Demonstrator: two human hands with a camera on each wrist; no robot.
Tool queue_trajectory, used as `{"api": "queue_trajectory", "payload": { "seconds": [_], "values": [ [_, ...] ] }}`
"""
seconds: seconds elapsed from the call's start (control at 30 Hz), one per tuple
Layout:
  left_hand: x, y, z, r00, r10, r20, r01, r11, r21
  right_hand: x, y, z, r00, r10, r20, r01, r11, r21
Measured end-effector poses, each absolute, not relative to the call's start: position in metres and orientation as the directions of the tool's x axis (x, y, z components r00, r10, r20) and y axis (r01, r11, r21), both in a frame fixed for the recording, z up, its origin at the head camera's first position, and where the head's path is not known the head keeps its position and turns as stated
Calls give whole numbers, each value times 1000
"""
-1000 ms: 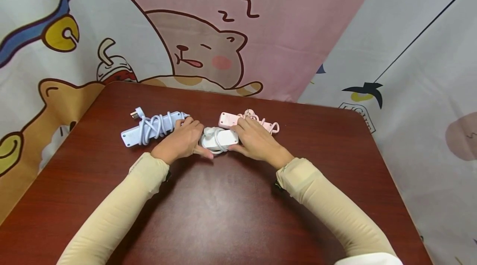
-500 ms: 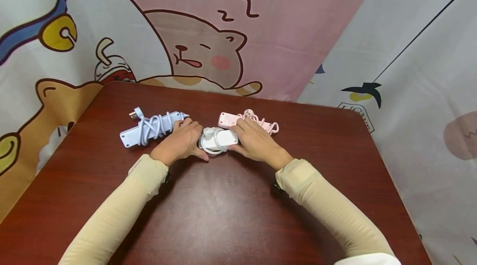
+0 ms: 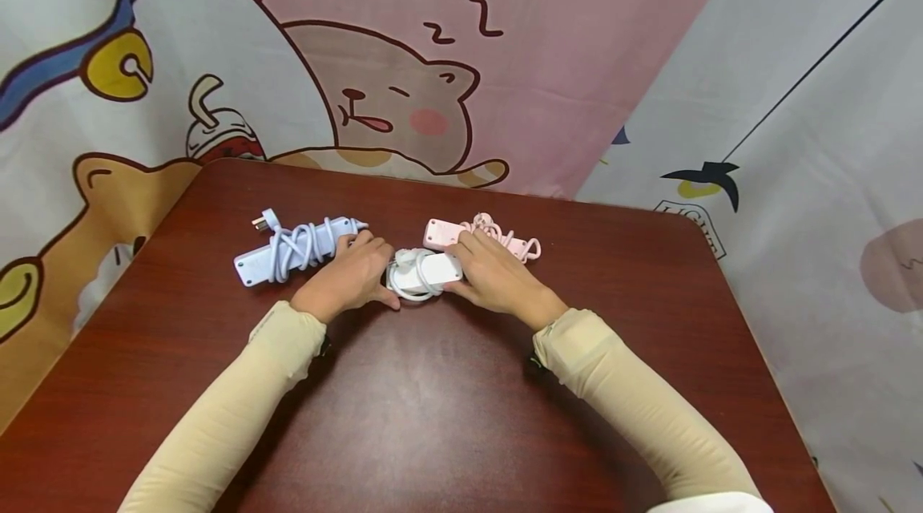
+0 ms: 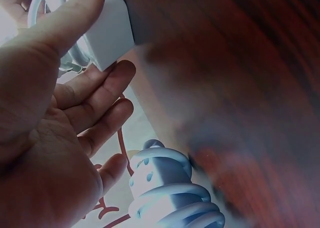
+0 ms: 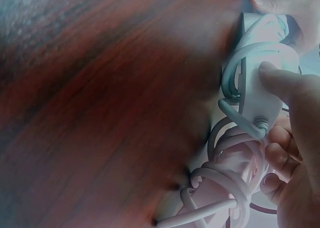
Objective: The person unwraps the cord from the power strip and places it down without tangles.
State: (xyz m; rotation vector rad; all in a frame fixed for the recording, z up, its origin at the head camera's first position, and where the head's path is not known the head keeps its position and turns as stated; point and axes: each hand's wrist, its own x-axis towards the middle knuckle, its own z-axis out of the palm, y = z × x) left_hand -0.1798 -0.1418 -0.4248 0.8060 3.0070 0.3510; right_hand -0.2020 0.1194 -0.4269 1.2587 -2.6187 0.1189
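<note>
A white power strip (image 3: 441, 268), wrapped in its own white cord, lies between my two hands on the table. My left hand (image 3: 353, 271) holds its left end, thumb in front and fingers behind, as the left wrist view shows at the strip's squared end (image 4: 111, 32). On the right end, my right hand (image 3: 497, 272) grips it with the thumb pressed on the casing (image 5: 260, 90) and the other fingers curled behind. Part of a pink power strip (image 3: 441, 232) is hidden by the right hand. A pale blue power strip (image 3: 255, 264) lies beside the left hand.
The dark red-brown table (image 3: 404, 417) stands against a cartoon-printed curtain (image 3: 577, 56). A plug (image 3: 267, 219) sticks up from the blue strip's cord. The pink cord (image 5: 220, 178) coils close below the right hand in the right wrist view.
My left thumb has drawn slightly left along the white power strip's near side. The right hand and all three power strips have stayed in place.
</note>
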Motion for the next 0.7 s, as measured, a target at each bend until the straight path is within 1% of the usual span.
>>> {"api": "queue_trajectory", "payload": {
  "seconds": [0.3, 0.53, 0.7],
  "values": [
    [-177, -142, -424, -876, 481, 30, 476, 855, 204, -203, 117, -427, -575, -777, 256, -798, 601, 34],
    [-176, -142, -425, -878, 478, 19, 470, 855, 217, -203, 118, -426, -573, -781, 250, -800, 599, 36],
    [-176, -142, -423, -872, 489, 25, 481, 847, 224, -202, 119, -425, -586, -777, 229, -793, 608, 34]
  ]
}}
